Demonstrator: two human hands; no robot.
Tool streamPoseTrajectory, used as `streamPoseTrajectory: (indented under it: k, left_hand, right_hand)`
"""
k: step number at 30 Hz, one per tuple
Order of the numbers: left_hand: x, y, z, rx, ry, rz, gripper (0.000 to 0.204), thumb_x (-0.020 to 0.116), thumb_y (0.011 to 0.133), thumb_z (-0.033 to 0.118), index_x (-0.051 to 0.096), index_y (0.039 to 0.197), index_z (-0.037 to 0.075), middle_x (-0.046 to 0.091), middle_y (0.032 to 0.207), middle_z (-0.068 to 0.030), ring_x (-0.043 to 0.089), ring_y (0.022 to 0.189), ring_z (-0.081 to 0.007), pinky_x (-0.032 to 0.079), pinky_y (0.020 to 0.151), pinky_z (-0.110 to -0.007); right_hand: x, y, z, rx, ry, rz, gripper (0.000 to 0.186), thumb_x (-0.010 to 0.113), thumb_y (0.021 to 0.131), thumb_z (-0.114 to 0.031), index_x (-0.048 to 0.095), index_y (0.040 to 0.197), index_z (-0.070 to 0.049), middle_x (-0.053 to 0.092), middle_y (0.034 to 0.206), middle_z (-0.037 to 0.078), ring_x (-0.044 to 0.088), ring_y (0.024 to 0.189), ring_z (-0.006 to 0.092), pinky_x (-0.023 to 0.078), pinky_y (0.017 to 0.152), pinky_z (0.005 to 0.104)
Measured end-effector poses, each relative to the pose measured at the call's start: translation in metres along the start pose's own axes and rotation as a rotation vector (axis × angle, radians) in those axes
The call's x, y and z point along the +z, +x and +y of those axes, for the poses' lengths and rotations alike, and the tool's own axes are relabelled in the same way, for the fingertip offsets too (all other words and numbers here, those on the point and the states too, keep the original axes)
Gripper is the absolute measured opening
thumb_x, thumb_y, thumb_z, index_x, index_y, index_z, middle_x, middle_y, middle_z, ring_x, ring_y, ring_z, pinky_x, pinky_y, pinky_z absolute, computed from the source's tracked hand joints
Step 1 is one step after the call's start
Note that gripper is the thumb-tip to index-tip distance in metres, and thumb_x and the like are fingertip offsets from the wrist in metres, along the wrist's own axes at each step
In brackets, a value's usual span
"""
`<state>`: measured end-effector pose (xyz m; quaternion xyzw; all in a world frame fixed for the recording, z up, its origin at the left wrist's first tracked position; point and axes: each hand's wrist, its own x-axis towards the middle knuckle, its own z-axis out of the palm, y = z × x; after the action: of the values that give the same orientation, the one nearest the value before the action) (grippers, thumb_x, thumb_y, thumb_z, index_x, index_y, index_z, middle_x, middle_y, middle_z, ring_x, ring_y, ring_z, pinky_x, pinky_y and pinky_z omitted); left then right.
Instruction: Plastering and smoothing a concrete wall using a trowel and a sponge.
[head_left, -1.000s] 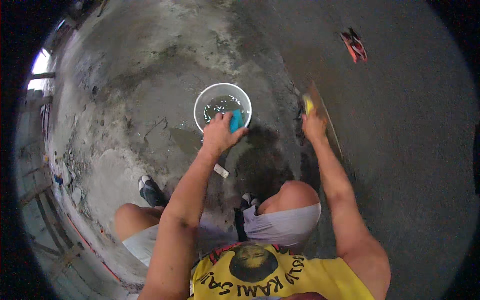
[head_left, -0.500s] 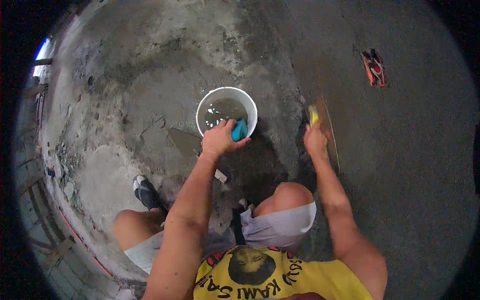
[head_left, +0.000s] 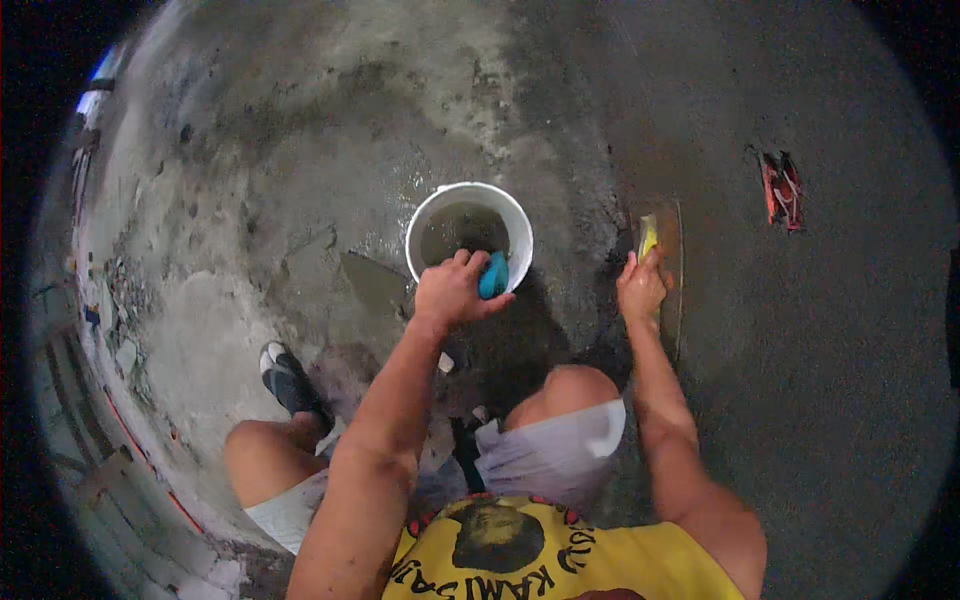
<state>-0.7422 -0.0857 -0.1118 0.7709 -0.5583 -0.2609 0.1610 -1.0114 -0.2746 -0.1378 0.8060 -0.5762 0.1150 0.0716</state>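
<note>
Crouching over a rough, stained concrete floor (head_left: 330,110), beside smooth grey cement (head_left: 830,350) along its right side — apparently levelled there, yet coarse and patchy toward the floor's left edge, so seemingly only partly finished. Just left of the cement's border, on the rough part, having a white bucket (head_left: 470,187) with murky water inside. At the cement's left edge, gripping a yellow-handled rectangular trowel (head_left: 648,230), with the right hand (head_left: 642,288) wrapped around its handle. Farther right, on the cement, showing a red item (head_left: 782,190) of unclear kind. At the bucket's near-right rim, pinching a blue sponge (head_left: 494,275) between thumb and fingers of the left hand (head_left: 460,288) — cannot tell how wet.
</note>
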Motion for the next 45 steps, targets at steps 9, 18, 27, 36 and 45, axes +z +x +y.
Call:
streamPoseTrajectory:
  k: [9,18,27,36,45]
  left_hand:
    - [0.007,0.007,0.006,0.027,-0.038,0.066,0.070,0.069,0.068,0.067,0.059,0.114,0.015,0.063,0.100,-0.0107,0.067,0.084,-0.0308,0.055,0.068,-0.045]
    - [0.000,0.006,0.005,-0.021,-0.028,-0.028,0.074,0.067,0.069,0.068,0.057,0.117,0.014,0.062,0.104,-0.0131,0.066,0.090,-0.0335,0.053,0.074,-0.047]
    - [0.002,-0.002,-0.002,-0.063,0.031,-0.028,0.073,0.067,0.066,0.071,0.058,0.115,0.017,0.062,0.101,-0.0116,0.066,0.085,-0.0336,0.054,0.071,-0.045]
    - [0.005,0.009,0.009,-0.034,0.022,-0.037,0.071,0.068,0.067,0.067,0.057,0.115,0.015,0.062,0.103,-0.0120,0.066,0.084,-0.0340,0.054,0.074,-0.046]
    - [0.013,-0.007,-0.009,-0.026,-0.048,0.085,0.073,0.068,0.066,0.068,0.057,0.115,0.015,0.063,0.103,-0.0123,0.065,0.089,-0.0344,0.052,0.074,-0.047]
  right_hand:
    - [0.063,0.127,-0.035,-0.003,-0.094,-0.182,0.053,0.050,0.095,-0.036,0.042,0.125,0.007,0.068,0.087,0.022,0.068,0.071,0.0359,0.054,0.064,0.0460]
    - [0.042,0.076,-0.014,0.033,-0.091,-0.281,0.059,0.054,0.092,-0.037,0.040,0.129,0.007,0.068,0.091,0.023,0.067,0.076,0.0382,0.053,0.070,0.0506]
    - [-0.003,0.005,-0.001,0.047,0.065,-0.275,0.059,0.055,0.091,-0.034,0.038,0.131,0.007,0.065,0.101,0.026,0.064,0.091,0.0423,0.049,0.081,0.0523]
    - [0.054,0.149,-0.018,-0.042,-0.078,-0.412,0.060,0.050,0.093,-0.033,0.037,0.130,0.012,0.067,0.099,0.026,0.067,0.090,0.0385,0.052,0.081,0.0478]
    - [-0.024,0.188,-0.045,-0.439,-0.618,-0.882,0.045,0.044,0.093,-0.036,0.054,0.127,-0.007,0.060,0.121,0.023,0.057,0.116,0.0360,0.042,0.099,0.0512]
